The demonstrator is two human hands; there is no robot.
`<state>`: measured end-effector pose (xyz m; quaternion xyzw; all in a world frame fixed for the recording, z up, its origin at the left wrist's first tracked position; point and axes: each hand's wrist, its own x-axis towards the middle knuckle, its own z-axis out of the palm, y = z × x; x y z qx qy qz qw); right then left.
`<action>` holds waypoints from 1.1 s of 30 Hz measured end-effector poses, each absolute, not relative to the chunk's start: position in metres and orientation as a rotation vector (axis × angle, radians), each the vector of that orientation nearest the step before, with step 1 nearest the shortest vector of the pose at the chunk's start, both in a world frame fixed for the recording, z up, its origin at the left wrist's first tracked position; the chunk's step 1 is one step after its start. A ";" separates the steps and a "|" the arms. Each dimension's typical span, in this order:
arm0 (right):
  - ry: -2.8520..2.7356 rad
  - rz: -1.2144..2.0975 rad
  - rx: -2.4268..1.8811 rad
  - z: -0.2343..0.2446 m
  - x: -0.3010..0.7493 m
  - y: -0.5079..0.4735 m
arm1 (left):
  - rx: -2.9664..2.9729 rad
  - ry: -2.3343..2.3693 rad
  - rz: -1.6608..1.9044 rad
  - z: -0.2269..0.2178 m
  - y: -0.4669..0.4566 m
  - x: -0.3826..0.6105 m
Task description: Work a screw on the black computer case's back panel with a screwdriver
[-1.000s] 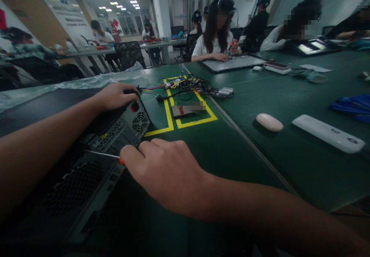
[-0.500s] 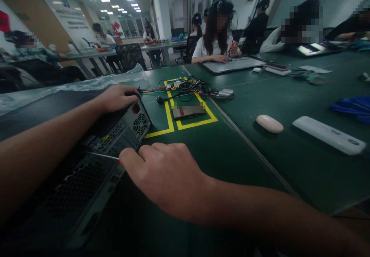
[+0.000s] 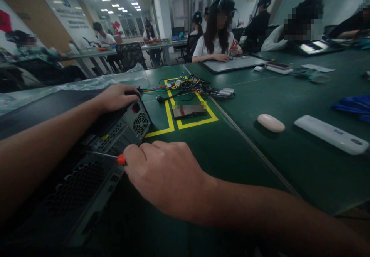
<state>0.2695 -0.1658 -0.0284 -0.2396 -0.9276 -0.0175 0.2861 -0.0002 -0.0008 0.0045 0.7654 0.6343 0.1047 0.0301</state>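
Observation:
A black and grey computer case (image 3: 117, 143) lies on the left side of the green table, its back panel with a fan grille facing right. My left hand (image 3: 120, 96) is on the upper rear corner of the case, fingers bent over the edge and thumb by the panel. In front of the panel, my right hand (image 3: 169, 172) is closed around a screwdriver (image 3: 121, 159); only the front of its orange-red handle and the thin shaft show. The shaft points left at the back panel. Its tip is too dim to tell whether it touches a screw.
A bundle of cables (image 3: 196, 85) and a partly blurred flat box (image 3: 189, 110) lie by yellow tape (image 3: 199, 123). To the right are a pale oval object (image 3: 271, 123) and a long white device (image 3: 331, 134). Clear plastic wrap (image 3: 115, 76) lies behind the case. A co-worker (image 3: 218, 37) sits opposite.
My right thumb has shifted back slightly, so more of the screwdriver's orange-red handle shows. My left hand and the case stay in place.

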 end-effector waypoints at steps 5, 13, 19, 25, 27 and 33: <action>-2.455 -0.025 -0.686 -0.030 0.266 -0.165 | 2.349 1.954 0.323 0.004 -0.003 0.001; -2.488 -0.044 -0.643 -0.030 0.270 -0.161 | 2.378 1.970 0.261 0.001 0.003 -0.003; -2.558 -0.027 -0.658 -0.021 0.273 -0.160 | 2.404 1.965 0.279 0.000 0.004 -0.004; -2.563 -0.027 -0.666 -0.021 0.274 -0.161 | 2.397 1.971 0.275 0.000 0.004 -0.005; -2.545 -0.047 -0.664 -0.023 0.274 -0.161 | 2.400 1.966 0.275 0.000 0.004 -0.006; -2.465 -0.097 -0.646 -0.028 0.272 -0.160 | 2.403 1.958 0.286 -0.002 0.006 -0.008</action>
